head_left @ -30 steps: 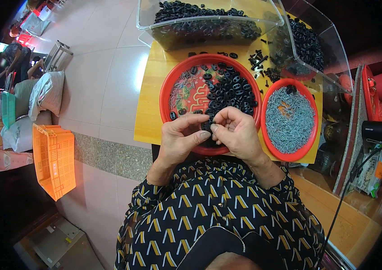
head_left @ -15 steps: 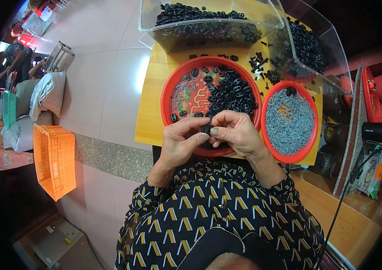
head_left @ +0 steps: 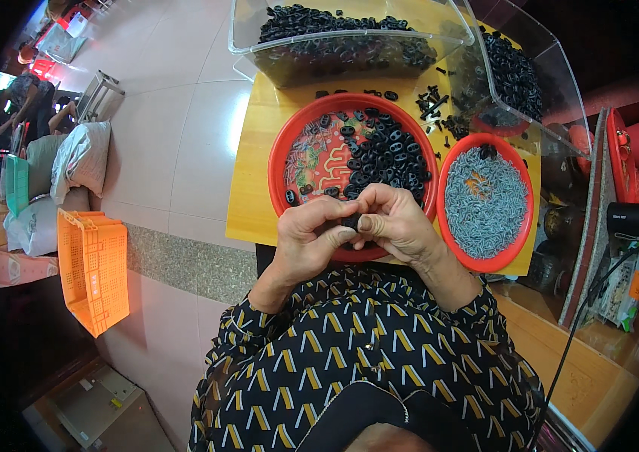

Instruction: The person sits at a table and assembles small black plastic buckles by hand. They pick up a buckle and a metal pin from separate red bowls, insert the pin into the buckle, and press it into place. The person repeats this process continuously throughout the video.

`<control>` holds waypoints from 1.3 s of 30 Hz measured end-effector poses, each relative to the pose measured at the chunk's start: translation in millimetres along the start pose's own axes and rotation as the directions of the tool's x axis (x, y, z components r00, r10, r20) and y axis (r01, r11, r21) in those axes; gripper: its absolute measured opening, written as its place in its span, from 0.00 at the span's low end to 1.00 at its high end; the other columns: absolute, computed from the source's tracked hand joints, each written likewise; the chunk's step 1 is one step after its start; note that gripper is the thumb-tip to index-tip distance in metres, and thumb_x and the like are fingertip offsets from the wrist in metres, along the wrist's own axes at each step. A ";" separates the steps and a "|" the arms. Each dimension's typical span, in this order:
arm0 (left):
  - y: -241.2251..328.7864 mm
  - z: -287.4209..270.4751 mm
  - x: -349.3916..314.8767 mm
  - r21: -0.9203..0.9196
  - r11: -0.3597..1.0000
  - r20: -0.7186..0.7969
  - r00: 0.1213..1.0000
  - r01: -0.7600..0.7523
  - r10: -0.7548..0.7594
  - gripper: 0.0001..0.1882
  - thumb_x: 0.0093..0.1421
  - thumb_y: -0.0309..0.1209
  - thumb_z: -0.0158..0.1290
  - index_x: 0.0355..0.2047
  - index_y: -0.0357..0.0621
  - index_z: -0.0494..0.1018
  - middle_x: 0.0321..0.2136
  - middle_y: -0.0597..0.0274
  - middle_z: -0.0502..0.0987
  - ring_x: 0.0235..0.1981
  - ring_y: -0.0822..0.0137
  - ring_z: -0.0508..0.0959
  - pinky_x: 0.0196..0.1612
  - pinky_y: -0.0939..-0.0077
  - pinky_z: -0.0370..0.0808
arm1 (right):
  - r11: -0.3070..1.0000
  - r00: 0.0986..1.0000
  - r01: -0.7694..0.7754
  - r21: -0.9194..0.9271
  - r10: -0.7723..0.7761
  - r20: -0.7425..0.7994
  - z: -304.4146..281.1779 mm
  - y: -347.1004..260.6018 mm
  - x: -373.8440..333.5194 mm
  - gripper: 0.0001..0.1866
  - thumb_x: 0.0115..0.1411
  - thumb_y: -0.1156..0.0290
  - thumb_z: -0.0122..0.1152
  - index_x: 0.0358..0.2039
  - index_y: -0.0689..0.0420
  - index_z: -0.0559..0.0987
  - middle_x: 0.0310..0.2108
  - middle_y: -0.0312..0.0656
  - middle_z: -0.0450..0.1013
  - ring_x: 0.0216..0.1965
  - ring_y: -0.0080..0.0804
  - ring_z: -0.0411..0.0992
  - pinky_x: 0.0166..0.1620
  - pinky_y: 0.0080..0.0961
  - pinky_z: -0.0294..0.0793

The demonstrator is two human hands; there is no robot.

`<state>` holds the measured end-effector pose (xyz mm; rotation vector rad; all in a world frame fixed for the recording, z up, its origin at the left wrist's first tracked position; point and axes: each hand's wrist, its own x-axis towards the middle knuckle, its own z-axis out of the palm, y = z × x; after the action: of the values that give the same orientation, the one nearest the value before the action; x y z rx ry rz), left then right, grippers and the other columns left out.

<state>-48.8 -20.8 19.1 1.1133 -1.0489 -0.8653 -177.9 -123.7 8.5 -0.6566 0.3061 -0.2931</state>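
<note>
My left hand [head_left: 306, 235] and my right hand [head_left: 404, 227] meet over the near rim of a round red tray [head_left: 278, 154]. Both are closed, thumbs and forefingers pinching a small black plastic part [head_left: 350, 221] between them. Fingers hide most of that part, and any screw in it cannot be made out. Behind my hands the tray holds a heap of black oval two-holed plastic pieces [head_left: 395, 154] on its right side. Loose small screws [head_left: 304, 154] lie on its left side. Right of my right hand stands a red oval tray [head_left: 524, 218] full of silvery screws [head_left: 485, 207].
Two clear plastic bins [head_left: 350, 45] of black parts stand at the back of the yellow table [head_left: 248, 181]. Black bits [head_left: 431, 102] lie beside them. An orange crate [head_left: 93, 271] and white sacks [head_left: 81, 162] stand on the floor at left, with people farther off.
My left thumb and fingers have shifted slightly right and closed in on the black part, which is now more covered. My right hand has barely moved.
</note>
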 end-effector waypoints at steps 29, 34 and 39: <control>-7.8 -32.2 -11.3 0.031 0.997 -0.274 0.960 0.073 -0.062 0.22 0.48 0.16 0.52 0.46 0.32 0.64 0.28 0.64 0.71 0.29 0.76 0.71 0.35 0.84 0.69 | 0.793 0.768 0.516 -0.323 -0.596 -0.235 13.1 -110.2 -0.3 0.05 0.55 0.76 0.47 0.27 0.64 0.71 0.22 0.44 0.70 0.23 0.29 0.70 0.27 0.19 0.71; -8.6 -47.4 -13.0 0.356 0.931 -0.273 0.962 0.084 0.018 0.15 0.50 0.17 0.51 0.40 0.32 0.68 0.28 0.61 0.73 0.28 0.74 0.72 0.34 0.83 0.69 | 0.745 0.811 0.370 -0.555 -0.551 -0.198 20.9 -111.6 7.8 0.08 0.55 0.72 0.51 0.32 0.64 0.73 0.25 0.42 0.71 0.26 0.26 0.71 0.30 0.17 0.72; -10.0 -40.7 1.0 0.595 0.802 -0.136 0.976 -0.057 0.171 0.13 0.46 0.15 0.52 0.35 0.33 0.71 0.26 0.58 0.73 0.25 0.73 0.71 0.29 0.83 0.68 | -0.017 0.858 0.102 -0.995 -0.504 0.097 19.9 -47.9 19.9 0.06 0.50 0.74 0.52 0.28 0.61 0.74 0.24 0.45 0.71 0.27 0.40 0.70 0.31 0.27 0.70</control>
<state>-9.9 -13.0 5.4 1.5964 -1.2534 -0.3186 -160.5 -156.0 50.1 -2.2090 0.6831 -0.6398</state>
